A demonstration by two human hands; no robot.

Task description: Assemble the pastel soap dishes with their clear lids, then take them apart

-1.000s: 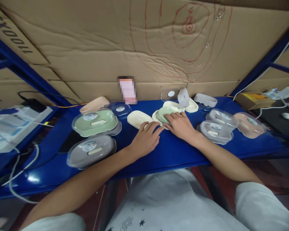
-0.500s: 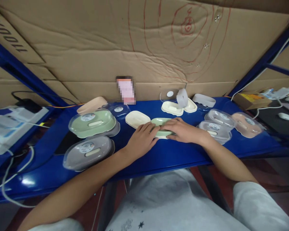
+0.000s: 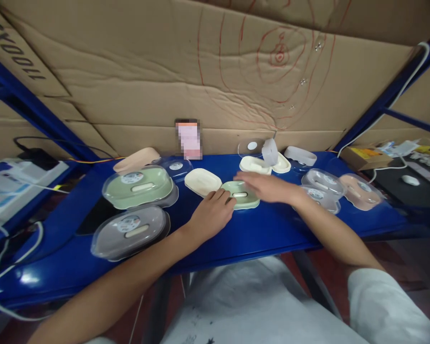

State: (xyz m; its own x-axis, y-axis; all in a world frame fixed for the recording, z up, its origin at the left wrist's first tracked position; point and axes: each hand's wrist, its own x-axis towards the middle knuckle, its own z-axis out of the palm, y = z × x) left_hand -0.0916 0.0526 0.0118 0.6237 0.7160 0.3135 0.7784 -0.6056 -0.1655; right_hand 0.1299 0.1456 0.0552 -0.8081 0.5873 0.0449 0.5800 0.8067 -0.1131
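I look through the head camera, and the left hand (image 3: 212, 210) is at the left end of a small green box (image 3: 246, 200). Its fingers are bent at the rim, but I cannot tell if this grip is closed on the box or only rests there. My right hand (image 3: 267, 187) is flat, with its fingers stretched out over the far right edge of the box; this grip is open, and I cannot say whether the palm touches. The green box stands upright in the middle of the desk (image 3: 232, 239), with a white oblong insert (image 3: 240, 194) in its top.

Just beside it, on the far left side, I see a cream tray (image 3: 202, 181). On the far side there are two cream parts (image 3: 252, 165), and a grey band (image 3: 270, 152) stands tilted against them. Behind these, a clear lid (image 3: 245, 147) leans on the cardboard wall (image 3: 146, 95).

To the right, near my forearm, are grey boxes (image 3: 322, 184) under clear covers, and a pink box (image 3: 361, 192) is next to them. To the left, a larger green box (image 3: 139, 186) lies on a grey one, with another grey box (image 3: 129, 231) on its near side. A phone (image 3: 189, 138), blurred, leans at the cardboard wall.
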